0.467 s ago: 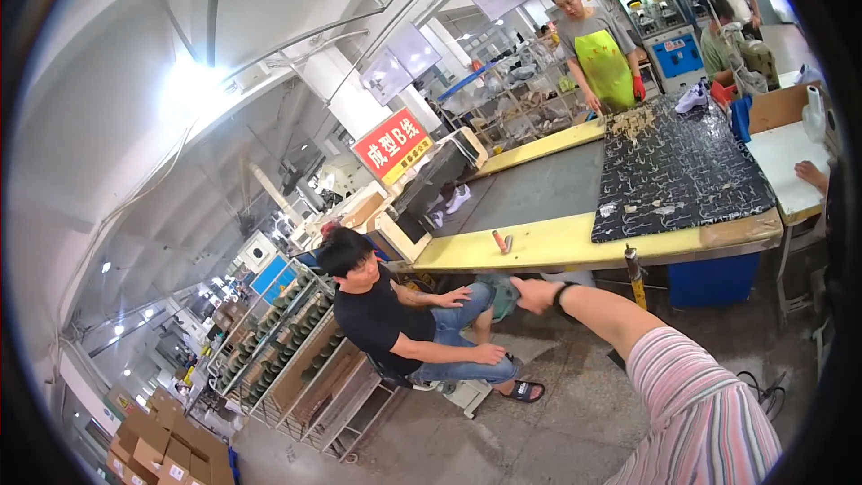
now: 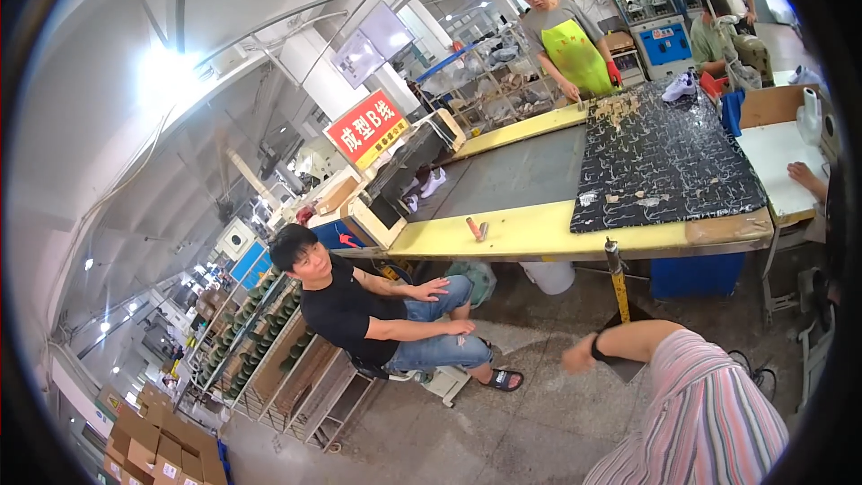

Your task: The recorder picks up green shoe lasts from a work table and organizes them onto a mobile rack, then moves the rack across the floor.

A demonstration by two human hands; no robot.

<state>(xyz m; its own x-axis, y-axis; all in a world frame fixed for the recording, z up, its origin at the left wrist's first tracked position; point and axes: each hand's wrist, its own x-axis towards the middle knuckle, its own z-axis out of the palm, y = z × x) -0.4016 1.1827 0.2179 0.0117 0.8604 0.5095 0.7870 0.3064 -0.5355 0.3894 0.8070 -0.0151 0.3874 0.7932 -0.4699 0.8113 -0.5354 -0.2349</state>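
Note:
My right hand (image 2: 579, 356), with a black band (image 2: 611, 349) at the wrist and a pink-and-grey striped sleeve (image 2: 696, 404), hangs over the floor at the lower right. It is blurred, so its fingers cannot be made out, and no held thing shows. Nearest to it is a yellow post (image 2: 620, 287) with a dark top, in front of the long workbench (image 2: 521, 232). My left hand is out of view. On the left, a seated person (image 2: 359, 314) in a black T-shirt and jeans has both hands near the knees.
Across the bench stands a person in a yellow-green apron (image 2: 575, 56). A black patterned panel (image 2: 669, 162) covers the bench's right part, with a white shoe (image 2: 680, 86) on it. A rack of dark shoe-shaped pieces (image 2: 260, 328), cartons (image 2: 162, 436) and a blue bin (image 2: 697, 275) stand around.
My right hand has dropped and drawn back from near the seated person's knee, down and to the right. The view has shifted, moving the scene leftward. A white bucket now shows under the bench.

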